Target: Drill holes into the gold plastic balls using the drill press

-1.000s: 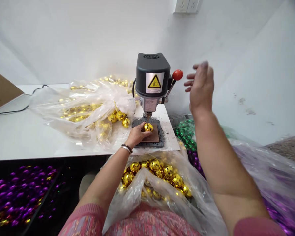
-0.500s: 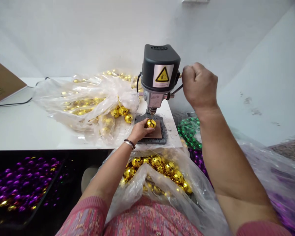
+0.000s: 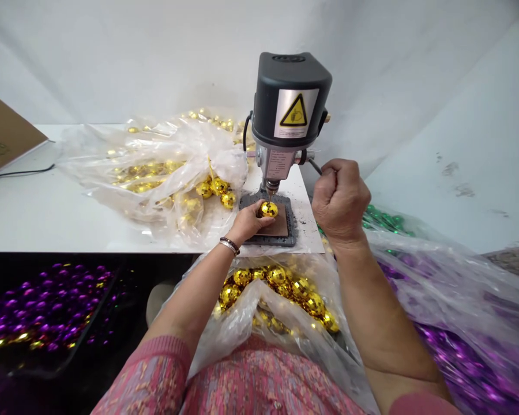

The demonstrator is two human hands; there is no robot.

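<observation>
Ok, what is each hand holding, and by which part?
Left hand: gold ball, by its sides, under the drill. Right hand: the lever, fist closed round its outer end.

Left hand [image 3: 246,222] pins gold ball [image 3: 269,208] — right hand [image 3: 339,199] clenches lever [image 3: 315,166].

Gold faceted ball [image 3: 269,208] — small, shiny, mirror-tiled — sits on the brown pad [image 3: 281,229] of the mini drill press [image 3: 290,98], directly under the bit [image 3: 270,196], tip at its top. Feed lever [image 3: 315,166] — thin dark rod — slants low off the press's right side, knob hidden.
</observation>
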